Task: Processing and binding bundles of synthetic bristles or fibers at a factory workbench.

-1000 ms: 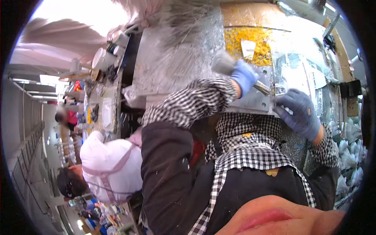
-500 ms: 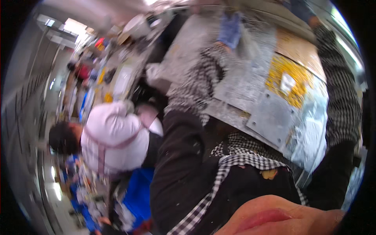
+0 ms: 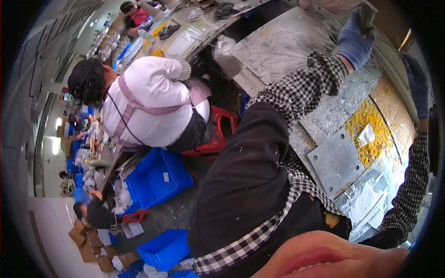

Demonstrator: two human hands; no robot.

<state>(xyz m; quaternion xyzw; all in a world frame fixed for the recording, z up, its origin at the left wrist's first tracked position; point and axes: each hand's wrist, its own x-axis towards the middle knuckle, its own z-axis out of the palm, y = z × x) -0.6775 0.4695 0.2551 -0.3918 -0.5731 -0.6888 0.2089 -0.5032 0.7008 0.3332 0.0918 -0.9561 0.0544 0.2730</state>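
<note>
My left hand (image 3: 356, 42), in a blue glove, reaches far over the metal work surface (image 3: 266, 41). Its fingers are closed round a grey, block-shaped piece (image 3: 368, 14) at the top of the picture. Fine pale strands fan out over the metal beside that hand; I cannot make out what they belong to. My right hand (image 3: 417, 88), gloved in blue too, lies along the grey machine edge (image 3: 394, 67) at the far right, its fingers too dark to read. Nearer me are many yellow rings (image 3: 368, 125) with a crumpled white scrap (image 3: 366, 135) on them, and a grey plate with holes (image 3: 336, 162).
On my left a co-worker in white (image 3: 143, 102) sits on a red stool (image 3: 218, 129). Blue bins (image 3: 160, 178) stand on the floor behind. A white-smeared sheet (image 3: 366, 199) lies at the table's near edge. Another bench (image 3: 199, 39) runs at the far left.
The view has swung, with the co-worker and more blue bins showing. My left hand appears farther right, and my right hand lower along the right side. The strands beside my left hand are now spread wider.
</note>
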